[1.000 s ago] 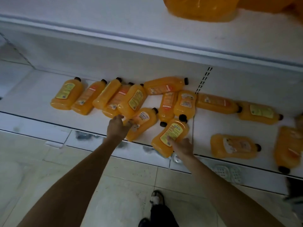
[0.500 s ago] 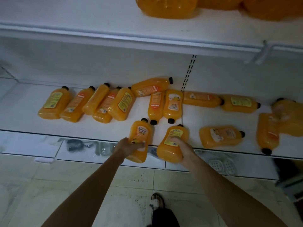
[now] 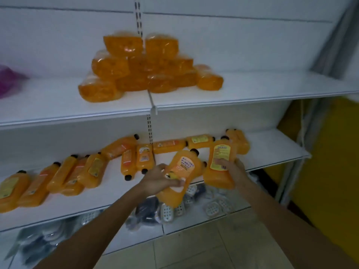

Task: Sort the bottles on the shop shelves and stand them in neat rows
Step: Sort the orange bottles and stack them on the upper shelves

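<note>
Our left hand has its grip closed round the middle of an orange plastic bottle with a black cap, fingers curled across the lower part of its label. That bottle is tilted, cap up and to the right, and hangs in the air just in front of the white middle shelf. Our right hand has its grip wrapped round a second orange bottle, thumb on the yellow label, and carries it nearly upright just beside the first. We cannot tell whether the two touch.

Behind them, more orange bottles lie on their sides across the middle shelf. One group leans together at the left, two lie caps toward us near the centre, and others lie along the back wall.

On the white upper shelf sits a heap of orange packs in clear wrap, with a blurred purple package at the far left. Below the middle shelf lie white perforated soap dishes among dark packets. We see a pale tiled floor underfoot and a yellow wall to the right.
</note>
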Tool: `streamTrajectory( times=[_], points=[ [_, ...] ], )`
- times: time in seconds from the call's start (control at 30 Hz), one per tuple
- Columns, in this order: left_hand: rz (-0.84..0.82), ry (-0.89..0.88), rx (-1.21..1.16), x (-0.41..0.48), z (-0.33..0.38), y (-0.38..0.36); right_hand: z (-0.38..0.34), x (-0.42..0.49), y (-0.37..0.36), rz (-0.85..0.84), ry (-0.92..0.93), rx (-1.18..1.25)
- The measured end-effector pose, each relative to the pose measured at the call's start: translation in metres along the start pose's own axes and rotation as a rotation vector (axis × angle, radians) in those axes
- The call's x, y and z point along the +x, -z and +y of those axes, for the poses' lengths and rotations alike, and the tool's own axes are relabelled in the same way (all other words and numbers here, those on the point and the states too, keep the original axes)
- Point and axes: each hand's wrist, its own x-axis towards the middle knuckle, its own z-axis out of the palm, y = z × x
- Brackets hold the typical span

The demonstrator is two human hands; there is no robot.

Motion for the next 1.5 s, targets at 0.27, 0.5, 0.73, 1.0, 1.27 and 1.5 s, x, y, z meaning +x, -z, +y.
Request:
streamTrajectory(
  times=[0.27,0.5,0.73,1.0,1.27,1.5],
  points=[
    [0.013,-0.434,-0.107,0.026,0.199,-0.048,-0.127,0.000,0.134,0.136,0.351,-0.211],
    [0.264,-0.466,-0.242,0.096,0.305,-0.081,-0.230,0.090,0.196,0.085,0.495,-0.264],
    [0.510,-0.363,-0.272,0.142,0.339,-0.104,-0.281,0.197,0.203,-0.054,0.425,-0.479],
    [0.640,-0.243,-0.223,0.162,0.345,-0.100,-0.291,0.258,0.168,-0.202,0.373,-0.740],
    [0.600,-0.225,-0.324,0.184,0.369,-0.125,-0.302,0.231,0.153,-0.151,0.940,-0.607],
    [0.268,-0.346,-0.420,0.197,0.417,-0.162,-0.335,0.231,0.185,-0.390,0.685,-0.233]
  ],
)
